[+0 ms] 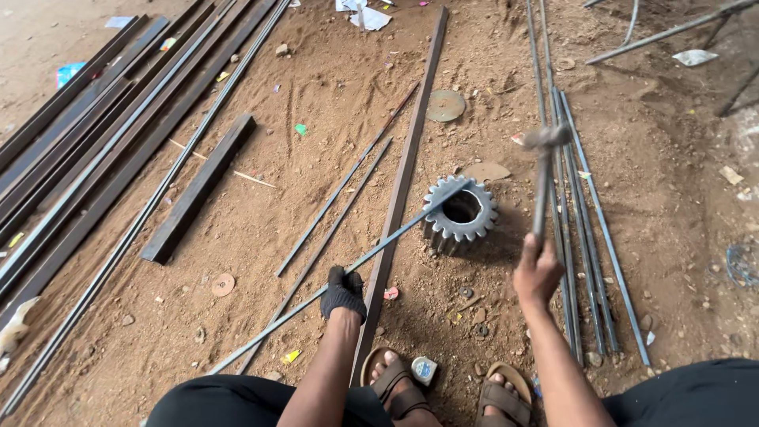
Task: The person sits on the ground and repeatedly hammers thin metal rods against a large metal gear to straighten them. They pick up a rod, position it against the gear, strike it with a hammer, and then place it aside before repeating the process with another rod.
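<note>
A thin steel rod (371, 257) is gripped by the gloved left hand (343, 291) just below-left of the steel gear (461, 213), its far end laid across the gear's toothed rim. A hammer (544, 178) is clenched by the bare right hand (537, 273) and raised right of the gear. The rod is judged stiff, light and springy, best held well back from the gear.

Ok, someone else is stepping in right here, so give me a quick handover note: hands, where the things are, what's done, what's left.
Left hand, in a dark glove, grips a thin steel rod whose far end rests across the big gear on the dirt.
Right hand, bare, holds a hammer raised, head up and blurred.
More thin rods lie bundled to the right; flat bars are stacked far left.
Done: rod laid on the gear.
Left: by the look, the strike; whether any blow has landed cannot be told.
</note>
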